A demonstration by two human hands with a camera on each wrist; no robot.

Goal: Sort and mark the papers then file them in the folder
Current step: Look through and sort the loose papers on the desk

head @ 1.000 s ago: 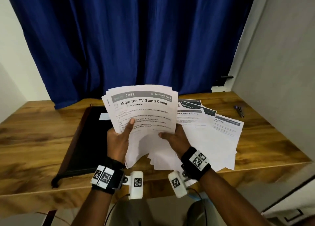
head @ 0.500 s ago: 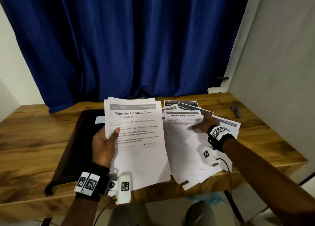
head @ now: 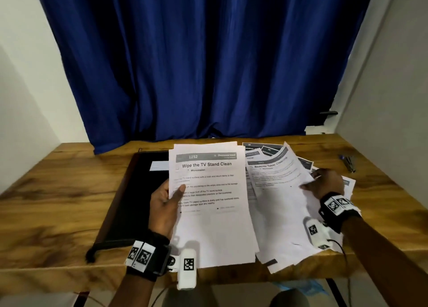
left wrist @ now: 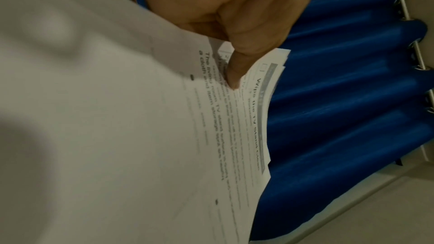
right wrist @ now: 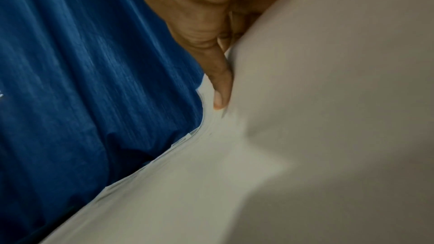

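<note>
My left hand (head: 168,196) grips a stack of white printed papers (head: 208,205) by its left edge, thumb on the top sheet headed "Wipe the TV Stand Clean". The left wrist view shows that thumb (left wrist: 234,73) pressed on the same stack (left wrist: 140,136). My right hand (head: 320,181) pinches the right edge of a sheet headed "Bedside Table Cleaning" (head: 275,179) and lifts it off a loose spread of papers (head: 284,232) on the wooden table (head: 58,202). In the right wrist view the thumb (right wrist: 220,88) lies on the sheet's (right wrist: 305,136) edge. A black folder (head: 136,191) lies open to the left, under the held stack.
Pens (head: 347,163) lie at the table's far right. A blue curtain (head: 208,63) hangs behind the table, and a grey wall (head: 393,98) closes the right side. Some papers overhang the table's front edge (head: 278,274).
My right hand let go of the stack, moved right to the spread papers and took hold of the top sheet there. The left hand lowered the stack toward the table.
</note>
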